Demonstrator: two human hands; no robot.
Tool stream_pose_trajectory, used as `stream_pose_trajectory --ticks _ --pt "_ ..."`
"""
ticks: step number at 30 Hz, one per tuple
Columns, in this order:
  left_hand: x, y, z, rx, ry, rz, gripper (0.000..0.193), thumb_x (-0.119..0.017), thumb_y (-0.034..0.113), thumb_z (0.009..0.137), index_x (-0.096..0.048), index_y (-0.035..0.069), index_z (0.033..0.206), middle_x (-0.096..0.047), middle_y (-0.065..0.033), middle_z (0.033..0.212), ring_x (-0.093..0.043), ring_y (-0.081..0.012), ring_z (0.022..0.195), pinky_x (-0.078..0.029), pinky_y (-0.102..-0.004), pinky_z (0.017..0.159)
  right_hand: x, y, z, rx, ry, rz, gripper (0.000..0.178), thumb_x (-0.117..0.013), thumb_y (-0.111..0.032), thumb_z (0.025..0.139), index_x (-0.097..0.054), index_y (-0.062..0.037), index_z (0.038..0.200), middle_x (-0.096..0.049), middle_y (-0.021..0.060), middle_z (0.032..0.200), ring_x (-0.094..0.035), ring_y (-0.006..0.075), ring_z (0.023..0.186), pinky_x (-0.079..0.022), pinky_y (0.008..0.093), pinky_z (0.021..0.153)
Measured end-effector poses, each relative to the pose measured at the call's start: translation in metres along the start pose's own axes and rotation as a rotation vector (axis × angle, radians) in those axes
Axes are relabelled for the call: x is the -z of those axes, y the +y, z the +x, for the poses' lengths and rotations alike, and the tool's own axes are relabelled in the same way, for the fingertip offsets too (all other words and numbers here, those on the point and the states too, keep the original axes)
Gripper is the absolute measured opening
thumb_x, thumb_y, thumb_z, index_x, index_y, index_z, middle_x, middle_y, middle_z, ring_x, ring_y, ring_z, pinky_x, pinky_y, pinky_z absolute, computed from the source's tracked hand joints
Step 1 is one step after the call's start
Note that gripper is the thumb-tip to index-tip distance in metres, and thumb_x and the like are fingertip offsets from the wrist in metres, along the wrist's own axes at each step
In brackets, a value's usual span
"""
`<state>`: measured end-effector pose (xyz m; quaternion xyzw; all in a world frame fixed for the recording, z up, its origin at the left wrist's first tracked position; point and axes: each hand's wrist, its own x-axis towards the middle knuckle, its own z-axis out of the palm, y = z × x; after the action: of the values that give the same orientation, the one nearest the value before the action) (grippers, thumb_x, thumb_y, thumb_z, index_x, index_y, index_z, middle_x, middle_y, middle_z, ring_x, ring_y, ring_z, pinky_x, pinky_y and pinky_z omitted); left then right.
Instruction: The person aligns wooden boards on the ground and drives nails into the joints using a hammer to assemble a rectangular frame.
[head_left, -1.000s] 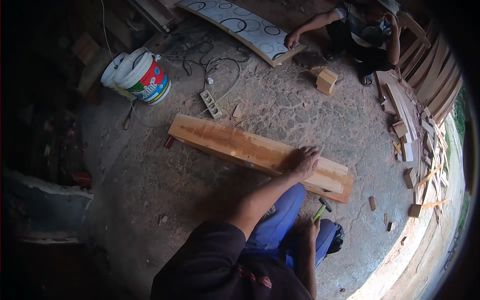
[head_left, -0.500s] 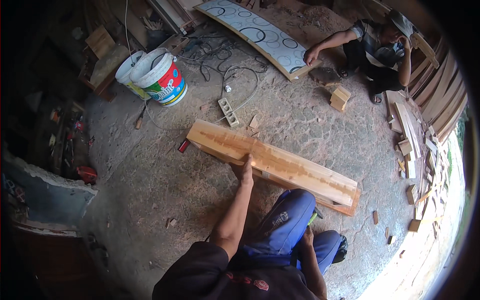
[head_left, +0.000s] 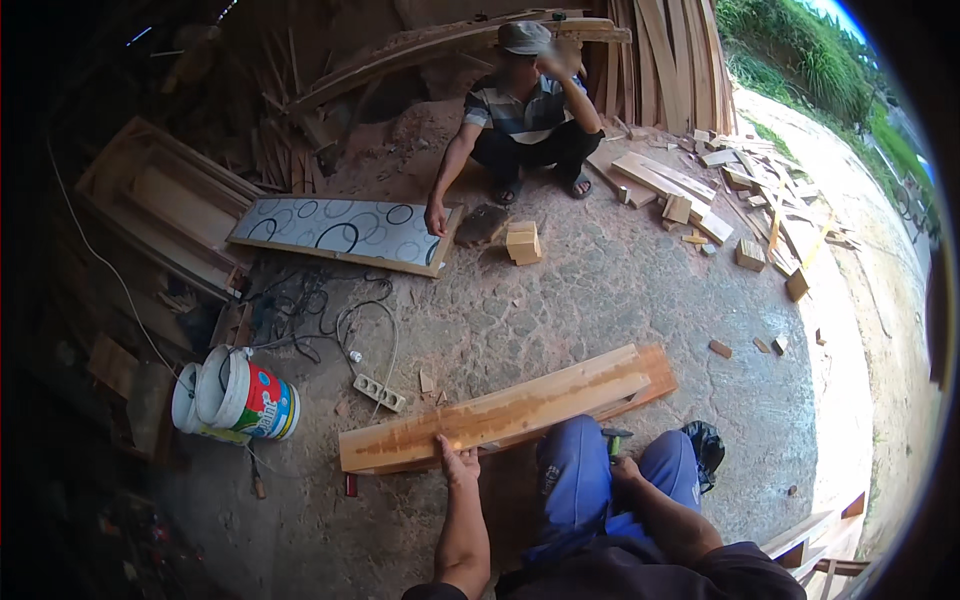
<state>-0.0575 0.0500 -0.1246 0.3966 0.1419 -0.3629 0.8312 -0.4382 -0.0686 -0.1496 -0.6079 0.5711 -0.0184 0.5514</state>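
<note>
in the head view, the long wooden piece (head_left: 520,405) lies on the floor (head_left: 600,310), boards already together; whether they are fastened, and what work is left, i cannot tell. the left hand (head_left: 461,466) touches its near edge, grip unclear; the right hand's (head_left: 627,470) fingers close round a green-handled hammer (head_left: 615,449), away from the wood.

Beyond the left fingers (head_left: 446,447), the long, light-brown wooden beam (head_left: 540,402) bars the way, a white rectangular power strip (head_left: 379,393) behind it; rightward, the blue-trousered left knee (head_left: 573,450) blocks passage. Rough grey floor (head_left: 395,530) opens nearer-left.
</note>
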Motion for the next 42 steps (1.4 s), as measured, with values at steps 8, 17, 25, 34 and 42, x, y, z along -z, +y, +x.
stream_pose_trajectory --ticks 8,17,25,34,42 --pt "0.011 0.001 0.010 0.014 -0.030 -0.047 0.073 -0.071 0.056 0.087 -0.050 0.013 0.142 -0.052 -0.0056 0.146 -0.047 -0.0265 0.136 -0.040 -0.0464 0.112 0.005 -0.012 -0.020 -0.062 0.002 0.082 0.043 -0.066 -0.040 0.085 -0.074 -0.0083 0.114 -0.074 0.0187 0.104 -0.072 0.0281 0.100 -0.055 0.0395 0.089" --pt "-0.015 0.006 -0.027 -0.104 -0.074 -0.118 0.079 -0.067 0.059 0.089 -0.043 0.011 0.148 -0.049 -0.0084 0.149 -0.047 -0.0291 0.137 -0.039 -0.0500 0.114 0.001 0.008 -0.012 -0.080 0.038 0.055 0.042 -0.067 -0.036 0.085 -0.074 -0.0072 0.114 -0.075 0.0185 0.100 -0.074 0.0271 0.092 -0.056 0.0384 0.086" --pt "-0.139 0.099 -0.080 -0.484 -0.334 0.135 0.085 -0.062 0.062 0.091 -0.035 0.009 0.153 -0.044 -0.0121 0.153 -0.042 -0.0305 0.141 -0.036 -0.0493 0.114 0.002 0.021 -0.001 -0.079 0.100 0.018 0.042 -0.068 -0.035 0.086 -0.073 -0.0061 0.116 -0.073 0.0218 0.103 -0.073 0.0322 0.097 -0.055 0.0410 0.089" --pt "-0.267 0.230 -0.141 -0.802 -0.425 0.556 0.081 -0.055 0.055 0.099 -0.029 0.001 0.153 -0.039 -0.0167 0.154 -0.043 -0.0307 0.139 -0.037 -0.0473 0.113 -0.006 0.045 0.015 -0.070 0.079 0.131 0.038 -0.061 -0.019 0.082 -0.073 -0.0088 0.117 -0.071 0.0240 0.109 -0.070 0.0352 0.104 -0.054 0.0428 0.091" --pt "-0.302 0.195 -0.098 -0.943 -0.409 1.113 0.073 -0.038 0.054 0.106 -0.046 -0.010 0.140 -0.051 -0.0222 0.143 -0.048 -0.0261 0.130 -0.034 -0.0366 0.112 0.028 0.008 -0.005 0.124 0.142 0.182 0.043 -0.055 -0.024 0.089 -0.066 -0.0075 0.128 -0.070 0.0276 0.102 -0.071 0.0366 0.097 -0.055 0.0434 0.086"
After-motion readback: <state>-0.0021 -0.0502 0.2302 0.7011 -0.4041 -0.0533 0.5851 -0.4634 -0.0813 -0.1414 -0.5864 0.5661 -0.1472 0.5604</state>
